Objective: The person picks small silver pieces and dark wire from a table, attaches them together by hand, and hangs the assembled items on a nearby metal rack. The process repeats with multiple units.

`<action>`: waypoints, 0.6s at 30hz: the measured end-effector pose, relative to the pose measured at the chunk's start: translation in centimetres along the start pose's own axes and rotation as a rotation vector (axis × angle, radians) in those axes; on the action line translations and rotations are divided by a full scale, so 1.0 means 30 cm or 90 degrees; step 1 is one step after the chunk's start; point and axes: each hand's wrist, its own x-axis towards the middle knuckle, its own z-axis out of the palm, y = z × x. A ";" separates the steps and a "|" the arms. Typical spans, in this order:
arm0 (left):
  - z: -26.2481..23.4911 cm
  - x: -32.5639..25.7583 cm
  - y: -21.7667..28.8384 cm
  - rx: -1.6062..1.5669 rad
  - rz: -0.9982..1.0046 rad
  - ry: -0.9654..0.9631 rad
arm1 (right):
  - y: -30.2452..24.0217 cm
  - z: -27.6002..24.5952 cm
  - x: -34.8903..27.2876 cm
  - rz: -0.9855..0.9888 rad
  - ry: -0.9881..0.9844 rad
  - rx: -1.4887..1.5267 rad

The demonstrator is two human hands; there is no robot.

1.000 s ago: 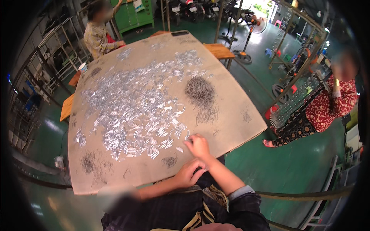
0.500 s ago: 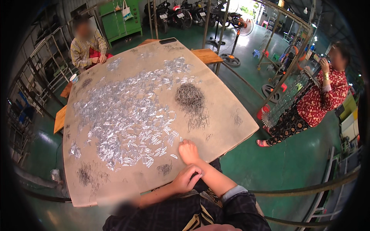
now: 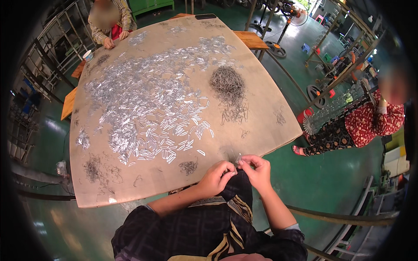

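The big tan board tabletop (image 3: 270,126) in front of you carries a wide spread of small shiny silver metal pieces (image 3: 148,104), with a dark tangled heap of thin wire clips (image 3: 227,82) well apart from your hands and a smaller dark tuft of wire (image 3: 188,165) just beside them. Your hands meet at the near edge of the board: your left hand (image 3: 216,177) is curled with its fingertips pinched together, and your right hand (image 3: 256,170) pinches a tiny silver piece (image 3: 238,159) held between the two hands. Because you work right over the rim, a slip of that pinch would likely drop the piece onto your dark patterned lap or the green floor (image 3: 331,182). A careless wrist could also sweep the nearest silver pieces off the edge.
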 end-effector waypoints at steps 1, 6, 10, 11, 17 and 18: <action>0.000 0.007 0.004 -0.001 0.002 0.002 | -0.017 -0.007 -0.021 -0.031 -0.001 -0.044; 0.009 0.029 0.009 0.050 0.021 -0.006 | -0.062 -0.007 -0.077 -0.123 0.019 -0.143; 0.013 0.031 0.002 0.038 0.023 -0.010 | -0.066 0.003 -0.086 -0.134 0.045 -0.165; 0.014 0.028 0.000 0.030 0.013 -0.011 | -0.063 0.003 -0.089 -0.121 0.043 -0.155; 0.021 0.020 0.003 0.036 -0.019 -0.034 | -0.025 0.000 -0.108 -0.058 0.051 -0.055; 0.022 0.022 0.004 0.035 -0.021 -0.040 | -0.007 0.000 -0.108 -0.039 0.063 -0.016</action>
